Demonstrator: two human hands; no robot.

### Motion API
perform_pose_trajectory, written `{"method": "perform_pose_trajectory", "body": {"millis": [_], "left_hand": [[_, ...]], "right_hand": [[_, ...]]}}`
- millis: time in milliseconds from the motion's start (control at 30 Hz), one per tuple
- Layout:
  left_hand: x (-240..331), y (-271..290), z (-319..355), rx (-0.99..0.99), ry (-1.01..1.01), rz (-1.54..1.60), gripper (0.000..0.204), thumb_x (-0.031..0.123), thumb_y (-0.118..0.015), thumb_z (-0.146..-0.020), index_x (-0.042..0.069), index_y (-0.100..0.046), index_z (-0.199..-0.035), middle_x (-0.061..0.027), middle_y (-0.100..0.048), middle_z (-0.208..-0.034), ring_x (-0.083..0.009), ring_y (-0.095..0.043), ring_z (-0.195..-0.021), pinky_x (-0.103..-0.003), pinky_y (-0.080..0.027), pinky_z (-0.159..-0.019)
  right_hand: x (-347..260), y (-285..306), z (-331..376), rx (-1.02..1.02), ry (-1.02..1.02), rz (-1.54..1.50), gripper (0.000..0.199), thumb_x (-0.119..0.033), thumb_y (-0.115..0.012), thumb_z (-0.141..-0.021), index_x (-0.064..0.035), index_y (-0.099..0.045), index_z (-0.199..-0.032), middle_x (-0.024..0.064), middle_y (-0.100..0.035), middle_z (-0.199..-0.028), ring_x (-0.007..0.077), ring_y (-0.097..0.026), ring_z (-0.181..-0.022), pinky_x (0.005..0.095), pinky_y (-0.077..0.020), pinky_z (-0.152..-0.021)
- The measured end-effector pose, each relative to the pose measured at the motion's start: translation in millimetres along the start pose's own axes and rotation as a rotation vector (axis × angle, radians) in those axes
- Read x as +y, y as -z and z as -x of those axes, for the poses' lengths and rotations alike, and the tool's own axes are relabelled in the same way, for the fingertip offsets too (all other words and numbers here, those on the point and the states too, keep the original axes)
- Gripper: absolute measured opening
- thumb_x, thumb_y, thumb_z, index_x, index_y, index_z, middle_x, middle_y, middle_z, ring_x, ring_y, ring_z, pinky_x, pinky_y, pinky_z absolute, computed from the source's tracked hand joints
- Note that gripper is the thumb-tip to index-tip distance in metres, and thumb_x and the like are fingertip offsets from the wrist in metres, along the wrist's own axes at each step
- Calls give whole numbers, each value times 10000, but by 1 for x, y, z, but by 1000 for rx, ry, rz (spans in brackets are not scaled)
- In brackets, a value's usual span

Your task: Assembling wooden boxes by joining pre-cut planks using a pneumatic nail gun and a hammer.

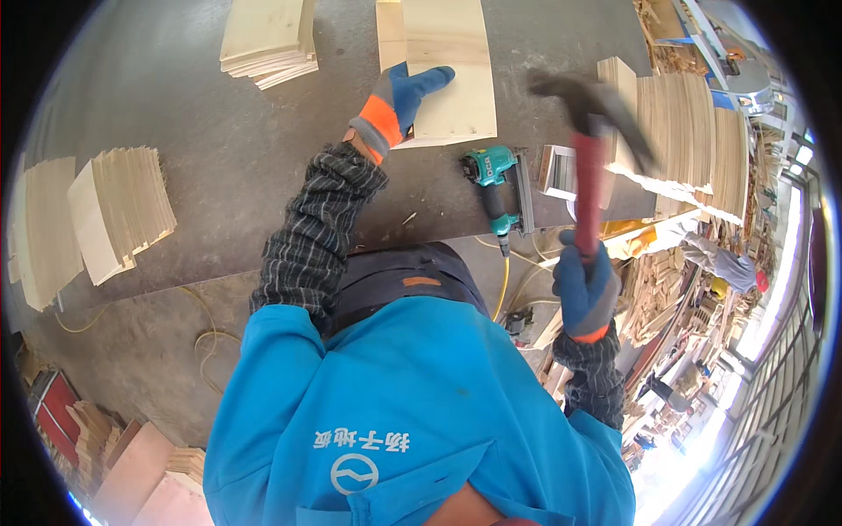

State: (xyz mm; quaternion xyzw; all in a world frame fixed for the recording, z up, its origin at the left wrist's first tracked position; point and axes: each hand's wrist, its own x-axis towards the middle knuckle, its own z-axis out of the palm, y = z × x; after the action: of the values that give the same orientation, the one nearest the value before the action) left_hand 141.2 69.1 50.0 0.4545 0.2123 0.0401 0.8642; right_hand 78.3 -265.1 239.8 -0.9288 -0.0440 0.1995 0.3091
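Note:
My right hand (586, 287), in a blue glove with an orange cuff, is closed round the lower end of a claw hammer's red handle (589, 180). The hammer is raised, its dark head blurred by motion. My left hand (402, 103), gloved alike, grips the near left part of a pale wooden board (452, 66), one digit stretched across its top. Some of its fingers are hidden. Another pale wooden piece (390, 39) shows along the board's left side. Just right of the board's near end, a teal nail gun (494, 180) lies on the dark table (351, 66).
Stacks of thin boards stand at the table's left (123, 215), far side (270, 39) and right (680, 123). Beside the nail gun sits a small open box (559, 171). A yellow hose (503, 289) runs down from the gun. Another person (724, 263) is at the far right.

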Motion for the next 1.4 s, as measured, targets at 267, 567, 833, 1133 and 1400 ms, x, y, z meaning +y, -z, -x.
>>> {"method": "perform_pose_trajectory", "body": {"millis": [267, 567, 833, 1133, 1400], "left_hand": [[-8, 0, -5, -78, -34, 59, 470, 253, -776, -976, -44, -682, -1328, -149, -774, -1187, -234, -775, -977, -373, -649, -832], [-6, 4, -8, -103, -67, 53, 439, 224, -750, -987, -63, -679, -1312, -156, -774, -1179, -240, -779, -972, -375, -649, -845], [-1, 0, -5, -131, -62, 122, 426, 195, -752, -984, -61, -671, -1315, -164, -765, -1198, -247, -777, -989, -391, -655, -857], [-3, 3, -6, -112, 8, 73, 455, 208, -779, -976, -65, -670, -1323, -153, -768, -1195, -236, -761, -1024, -369, -634, -894], [-8, 3, -2, -150, -76, 47, 480, 234, -732, -1004, -49, -633, -1379, -147, -745, -1238, -246, -754, -1062, -401, -636, -913]], "right_hand": [[10, -30, -9, -126, 53, 234, 270, -325, -659, -1053, -59, -682, -1095, 9, -638, -728, 78, -584, -631, 288, -477, -590], [11, -28, 5, 134, 66, -206, 287, -212, -636, -1045, 9, -687, -1220, 58, -662, -753, 115, -616, -652, 317, -501, -607], [0, 0, 8, 45, -9, -103, 286, -231, -648, -1054, 17, -676, -1192, 77, -664, -736, 129, -625, -645, 325, -504, -617], [26, -47, -5, -163, 24, 187, 302, -230, -657, -1036, -25, -685, -1255, 33, -661, -759, 119, -648, -709, 325, -526, -636], [-1, -5, 19, 96, 161, -294, 309, -226, -647, -1056, -19, -685, -1282, -16, -641, -772, 48, -578, -673, 260, -481, -620]]}}
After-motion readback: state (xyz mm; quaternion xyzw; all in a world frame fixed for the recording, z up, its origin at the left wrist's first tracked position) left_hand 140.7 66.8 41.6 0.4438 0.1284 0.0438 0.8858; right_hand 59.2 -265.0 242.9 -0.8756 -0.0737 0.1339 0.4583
